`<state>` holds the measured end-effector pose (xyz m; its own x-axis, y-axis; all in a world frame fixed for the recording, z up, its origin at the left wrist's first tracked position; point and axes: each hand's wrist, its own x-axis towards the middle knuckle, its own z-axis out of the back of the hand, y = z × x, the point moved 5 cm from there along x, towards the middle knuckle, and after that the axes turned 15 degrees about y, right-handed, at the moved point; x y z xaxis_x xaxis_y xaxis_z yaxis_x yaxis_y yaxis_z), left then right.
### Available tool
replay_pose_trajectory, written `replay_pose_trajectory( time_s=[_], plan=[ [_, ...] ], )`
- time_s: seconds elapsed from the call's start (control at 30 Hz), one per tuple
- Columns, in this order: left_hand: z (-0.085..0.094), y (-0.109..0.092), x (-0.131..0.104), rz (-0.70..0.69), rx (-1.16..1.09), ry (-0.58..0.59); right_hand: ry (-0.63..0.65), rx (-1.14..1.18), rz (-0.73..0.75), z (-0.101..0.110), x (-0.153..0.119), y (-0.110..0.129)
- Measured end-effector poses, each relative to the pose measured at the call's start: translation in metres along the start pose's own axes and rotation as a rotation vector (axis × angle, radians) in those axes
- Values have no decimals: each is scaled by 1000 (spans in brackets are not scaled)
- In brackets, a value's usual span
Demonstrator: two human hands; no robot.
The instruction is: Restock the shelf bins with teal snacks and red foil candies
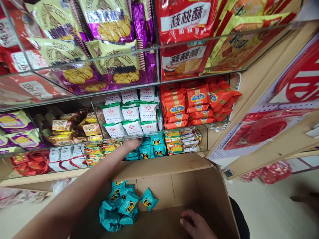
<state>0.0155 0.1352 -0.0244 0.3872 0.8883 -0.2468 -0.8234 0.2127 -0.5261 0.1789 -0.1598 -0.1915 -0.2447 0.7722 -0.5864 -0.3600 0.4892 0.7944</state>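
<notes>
My left hand (132, 144) reaches up into the lower glass shelf compartment, among the teal snack packets (152, 148) stacked there; its fingers are hidden behind the shelf edge. Below, an open cardboard box (199, 179) holds a heap of the same teal packets (122, 207) in its left corner. My right hand (195, 225) rests on the box floor at the near right, fingers curled, with nothing seen in it.
Glass shelves carry white-and-green packets (129, 114), orange packets (196, 104), brown sweets (72, 127) and large biscuit bags (112, 39) above. A wooden shelf side (261, 76) stands at right, with tiled floor (269, 205) beyond the box.
</notes>
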Motion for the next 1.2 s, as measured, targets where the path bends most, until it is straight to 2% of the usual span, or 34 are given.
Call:
replay_pose_trajectory(
  time_s=[0.1, 0.17, 0.23, 0.27, 0.3, 0.33, 0.37, 0.47, 0.57, 0.67, 0.8, 0.87, 1.0, 1.07, 1.2],
  plan=[
    [10, -1, -63, -55, 66, 37, -5, -36, 17, 0, 1, -3],
    [8, -14, -123, -282, 163, 33, -6, -34, 24, -2, 2, -6],
    [-10, -23, -182, -527, 171, 65, -20, -15, 10, -4, 4, -10],
    [-27, -22, -203, -571, 156, 130, -22, -3, 4, -5, 5, -12],
    [-51, -17, -217, -581, 152, 275, -16, 12, 2, -7, 6, -13],
    [-79, -8, -226, -574, 144, 433, -7, 29, 2, -9, 7, -14],
    [-104, 3, -227, -540, 129, 515, 5, 51, 0, -11, 8, -15],
    [-164, 45, -200, -252, 135, 497, 25, 128, -4, -14, 10, -15],
    [-195, 76, -171, 65, 203, 459, 15, 188, 15, -14, 7, -14],
    [-198, 87, -162, 188, 165, 411, -9, 171, 2, -15, 6, -15],
    [-184, 87, -169, 147, 32, 351, -60, -59, 33, -19, 12, -6],
    [-177, 82, -173, 108, -39, 324, -104, -105, 103, -23, 18, 9],
    [-163, 56, -182, 79, -292, 287, -179, 78, 269, -33, 22, 54],
    [-155, 38, -188, 57, -540, 294, -227, 154, 339, -35, 17, 76],
    [-135, 8, -198, -34, -1282, 263, -316, 279, 388, -34, 4, 100]
  ],
)
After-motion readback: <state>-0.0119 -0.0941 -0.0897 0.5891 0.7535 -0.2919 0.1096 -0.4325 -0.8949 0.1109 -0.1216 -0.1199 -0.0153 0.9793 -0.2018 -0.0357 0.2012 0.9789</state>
